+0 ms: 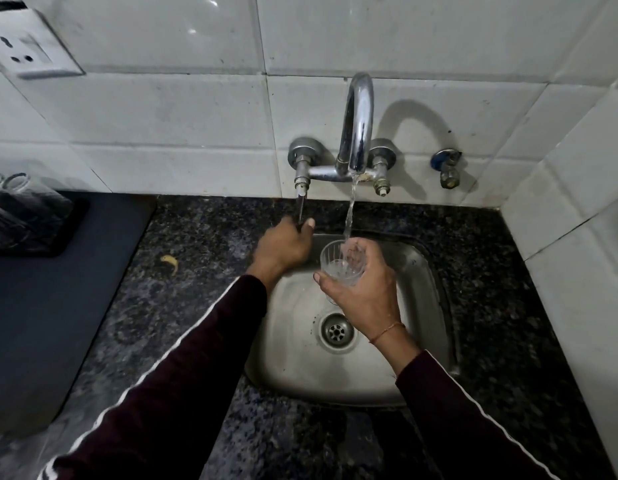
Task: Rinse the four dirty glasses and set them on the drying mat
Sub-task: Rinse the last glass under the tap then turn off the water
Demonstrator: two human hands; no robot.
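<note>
Over the sink (422,344), the right hand (364,292) grips a glass (340,263) under the running tap (356,126); left of the glass, the left hand (283,247) grasps the tap lever (300,206).

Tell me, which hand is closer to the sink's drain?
The right hand. It holds the glass under the running water, just above and beside the drain. The left hand is farther off, gripping the tap handle at the sink's back left edge.

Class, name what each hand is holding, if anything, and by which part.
Right hand grips the glass around its side wall, under the water. Left hand grips the tap lever at its lower end.
</note>
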